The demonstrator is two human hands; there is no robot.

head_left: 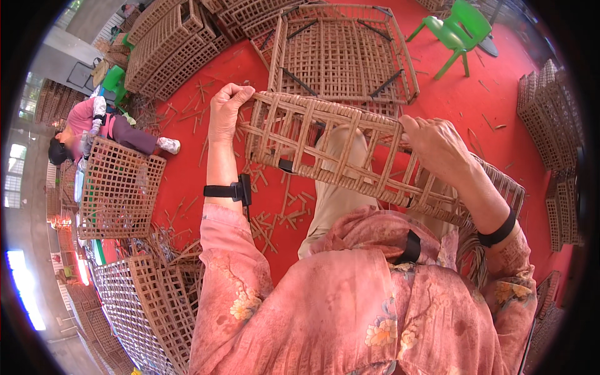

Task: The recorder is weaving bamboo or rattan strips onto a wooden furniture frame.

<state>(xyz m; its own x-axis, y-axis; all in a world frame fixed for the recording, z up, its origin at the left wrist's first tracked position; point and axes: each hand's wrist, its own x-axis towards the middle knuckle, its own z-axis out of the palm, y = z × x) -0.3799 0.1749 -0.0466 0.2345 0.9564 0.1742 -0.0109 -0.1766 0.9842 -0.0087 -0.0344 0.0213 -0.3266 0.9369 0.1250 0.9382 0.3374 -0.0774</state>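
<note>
Left hand [226, 112]: it is closed tight on the top left corner of the woven frame [325, 150], with the fingers curled over the rim.
Right hand [437, 147]: it grips the top rim of the same frame at the right end, fingers bent over the edge.
Woven frame: a long open basket wall of brown cane strips, with many square holes. It is held up between the two hands, over the person's lap and knees, and tilts down to the right.
What looks done: the strips of the frame are already crossed and tied along its whole length, and the rim runs from one hand to the other.
What looks left: I think the right end still needs work, since loose cane [475, 250] curls out just under the right wrist. I cannot tell how the far side is joined.
Beyond the hands: a flat woven tray [340, 56] with dark corner braces lies on the red floor [187, 169].
Left of the left hand: another square woven basket [119, 187] stands near, and cut bits of cane lie scattered on the floor.
Far past the right hand: a green plastic chair [459, 31].
Far left: another person [94, 128] sits low on the floor.
Low on the left: stacks of woven panels [150, 300].
</note>
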